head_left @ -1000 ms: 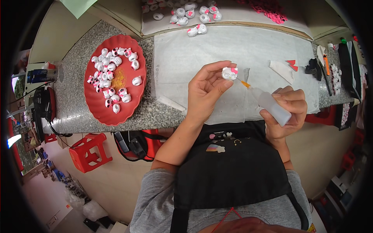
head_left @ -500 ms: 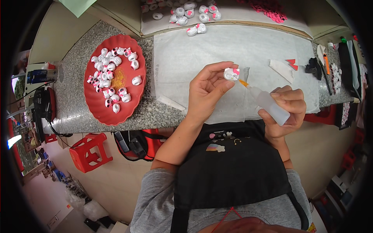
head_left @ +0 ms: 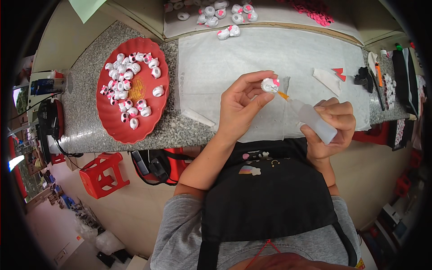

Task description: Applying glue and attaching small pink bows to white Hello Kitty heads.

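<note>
Between the thumb and fingers of my left hand [head_left: 245, 101] is a small white cat-head figure [head_left: 270, 85] with a pink patch. My right hand [head_left: 333, 123] is wrapped round a translucent squeeze bottle [head_left: 317, 122] that tilts up to the left. Its orange nozzle tip [head_left: 283, 95] is at the lower right of the cat head; whether they touch I cannot tell. To the left stands a red scalloped plate [head_left: 118, 127] bearing several similar white and pink heads [head_left: 120, 72].
White paper [head_left: 216, 58] covers the granite counter [head_left: 85, 130]. More white heads [head_left: 211, 15] and pink pieces [head_left: 315, 13] lie on the shelf behind. Paper scraps [head_left: 327, 82], a black rag [head_left: 361, 76] and an orange-handled tool [head_left: 379, 74] lie right. Below is a red stool [head_left: 103, 175].
The cat head has turned a little in my left fingers, so its pink patch shows differently. The bottle has shifted very slightly right and stays close to it.
</note>
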{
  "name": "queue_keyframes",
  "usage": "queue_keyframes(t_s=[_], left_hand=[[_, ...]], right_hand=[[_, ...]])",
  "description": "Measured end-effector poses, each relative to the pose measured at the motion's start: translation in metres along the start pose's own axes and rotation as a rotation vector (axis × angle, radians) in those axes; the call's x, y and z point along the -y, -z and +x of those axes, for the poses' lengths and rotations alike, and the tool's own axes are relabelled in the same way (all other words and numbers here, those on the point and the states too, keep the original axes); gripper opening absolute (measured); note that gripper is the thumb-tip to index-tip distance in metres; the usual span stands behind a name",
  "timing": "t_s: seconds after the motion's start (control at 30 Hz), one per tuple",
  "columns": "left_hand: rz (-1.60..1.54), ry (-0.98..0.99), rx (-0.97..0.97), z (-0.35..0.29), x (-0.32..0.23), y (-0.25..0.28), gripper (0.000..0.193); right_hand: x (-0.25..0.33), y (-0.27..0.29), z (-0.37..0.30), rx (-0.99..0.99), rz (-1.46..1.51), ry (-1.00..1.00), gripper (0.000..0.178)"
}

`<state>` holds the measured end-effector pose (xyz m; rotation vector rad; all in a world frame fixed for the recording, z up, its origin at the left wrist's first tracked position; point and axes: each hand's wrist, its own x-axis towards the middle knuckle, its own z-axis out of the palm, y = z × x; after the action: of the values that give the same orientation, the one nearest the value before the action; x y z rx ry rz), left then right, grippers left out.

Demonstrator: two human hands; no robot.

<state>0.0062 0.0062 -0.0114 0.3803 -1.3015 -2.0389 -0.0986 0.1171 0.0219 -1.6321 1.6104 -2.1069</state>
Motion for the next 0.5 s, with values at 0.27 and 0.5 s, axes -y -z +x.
queue_keyframes(t_s=[0.27, 0.5], left_hand=[[0.25, -0.11, 0.015, -0.001, 0.0035, 0.0004, 0.031], [0.318, -0.131, 0.01, -0.0003, 0.0035, 0.0005, 0.03]], right_hand=[[0.0003, -0.0041, 0.0004, 0.007, -0.003, -0.002, 0.043], [0.0018, 0.0, 0.0009, 0.043, -0.002, -0.025, 0.043]])
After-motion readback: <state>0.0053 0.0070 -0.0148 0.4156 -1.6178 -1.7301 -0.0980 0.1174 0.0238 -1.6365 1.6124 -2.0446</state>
